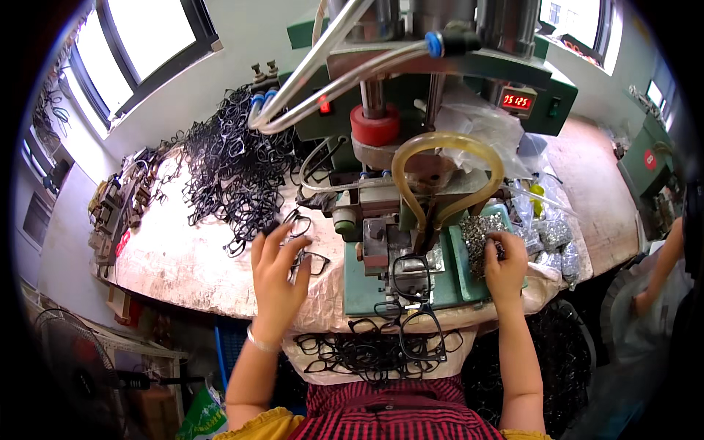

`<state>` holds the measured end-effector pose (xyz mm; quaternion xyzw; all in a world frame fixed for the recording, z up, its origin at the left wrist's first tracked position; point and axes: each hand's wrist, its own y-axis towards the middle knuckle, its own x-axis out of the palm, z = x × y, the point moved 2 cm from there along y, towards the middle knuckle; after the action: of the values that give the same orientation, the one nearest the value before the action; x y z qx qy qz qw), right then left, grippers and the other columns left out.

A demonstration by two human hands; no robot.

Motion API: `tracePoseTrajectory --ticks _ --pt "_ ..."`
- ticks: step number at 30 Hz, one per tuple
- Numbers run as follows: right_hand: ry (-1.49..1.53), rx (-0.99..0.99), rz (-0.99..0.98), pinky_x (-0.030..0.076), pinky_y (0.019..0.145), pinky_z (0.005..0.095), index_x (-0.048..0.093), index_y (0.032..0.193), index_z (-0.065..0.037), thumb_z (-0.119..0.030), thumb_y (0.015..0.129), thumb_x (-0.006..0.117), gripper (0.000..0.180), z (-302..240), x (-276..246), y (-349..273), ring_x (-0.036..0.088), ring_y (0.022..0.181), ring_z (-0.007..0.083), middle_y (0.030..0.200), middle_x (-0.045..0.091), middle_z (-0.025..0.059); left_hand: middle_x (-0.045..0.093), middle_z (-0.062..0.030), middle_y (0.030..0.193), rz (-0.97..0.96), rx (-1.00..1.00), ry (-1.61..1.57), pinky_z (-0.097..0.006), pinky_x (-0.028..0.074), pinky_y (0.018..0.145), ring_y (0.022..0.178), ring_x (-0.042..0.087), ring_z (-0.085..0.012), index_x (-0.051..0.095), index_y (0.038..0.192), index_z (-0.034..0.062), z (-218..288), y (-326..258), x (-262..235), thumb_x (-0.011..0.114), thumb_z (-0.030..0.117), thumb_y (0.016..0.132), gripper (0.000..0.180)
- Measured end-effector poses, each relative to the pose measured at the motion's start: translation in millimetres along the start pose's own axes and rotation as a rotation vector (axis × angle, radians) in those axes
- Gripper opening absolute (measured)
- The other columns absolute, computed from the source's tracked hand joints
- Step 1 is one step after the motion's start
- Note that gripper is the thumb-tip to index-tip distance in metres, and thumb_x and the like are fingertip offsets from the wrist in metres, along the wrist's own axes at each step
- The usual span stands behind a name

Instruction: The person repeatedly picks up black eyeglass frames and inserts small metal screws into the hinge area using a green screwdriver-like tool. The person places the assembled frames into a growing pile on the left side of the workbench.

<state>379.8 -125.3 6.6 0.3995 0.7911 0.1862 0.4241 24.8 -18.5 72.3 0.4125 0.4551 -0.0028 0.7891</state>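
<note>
My left hand (279,282) is over the table left of the press, fingers spread and holding nothing visible. By its fingertips lie loose black eyeglass frames (320,258). My right hand (506,271) is at the green tray (460,273), thumb and fingers pinched together over small metal parts (477,233); whatever is between the fingertips is too small to make out. Between my hands, a black eyeglass frame (423,306) hangs at the front of the press fixture (400,242), beneath a looped yellowish tube (447,139).
A big heap of black frames (246,161) covers the back left. More frames (345,353) lie on the cloth at my lap. Bagged metal parts (555,235) sit right of the tray. The press's red collar (375,125) is above the fixture. Another person's arm (660,268) shows far right.
</note>
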Motion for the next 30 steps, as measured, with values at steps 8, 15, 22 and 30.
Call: tracePoseTrajectory --ticks 8,15,22,30 --pt "0.365 0.264 -0.018 0.05 0.077 0.0265 0.068 0.092 0.0 -0.004 0.085 0.07 0.009 -14.0 3.1 -1.4 0.065 0.08 0.0129 0.084 0.069 0.0053 0.056 -0.015 0.14 -0.082 0.03 0.05 -0.051 0.032 0.114 0.126 0.052 -0.0387 0.072 0.083 0.0099 -125.5 14.5 51.7 0.073 0.009 0.077 0.007" --pt "0.471 0.415 -0.014 0.049 0.077 0.0246 0.069 0.097 0.001 0.0 0.089 0.067 0.009 18.5 -16.6 -18.2 0.061 0.083 0.0095 0.088 0.067 0.0017 0.051 -0.0124 0.147 -0.431 0.067 0.04 -0.053 0.027 0.117 0.134 0.044 -0.0411 0.077 0.094 0.0198 -149.3 32.2 57.7 0.07 0.004 0.073 0.027" --pt "0.188 0.374 0.079 0.049 0.081 0.0299 0.071 0.091 0.002 0.004 0.08 0.071 0.011 6.5 -52.9 -59.0 0.065 0.087 0.018 0.09 0.07 0.0084 0.054 -0.0122 0.144 -0.265 -0.106 0.052 -0.048 0.036 0.112 0.13 0.046 -0.0442 0.077 0.095 0.0099 -162.8 -37.4 96.6 0.072 0.002 0.073 0.023" --pt "0.611 0.024 -0.173 0.05 0.082 0.0315 0.066 0.097 0.0 -0.001 0.079 0.071 0.019 -88.8 -4.5 8.8 0.065 0.088 0.0191 0.093 0.067 0.0083 0.067 -0.0185 0.113 0.032 0.066 -0.065 -0.047 0.04 0.104 0.108 0.059 -0.0384 0.06 0.087 -0.004 -92.4 -1.0 67.0 0.058 0.008 0.091 0.013"
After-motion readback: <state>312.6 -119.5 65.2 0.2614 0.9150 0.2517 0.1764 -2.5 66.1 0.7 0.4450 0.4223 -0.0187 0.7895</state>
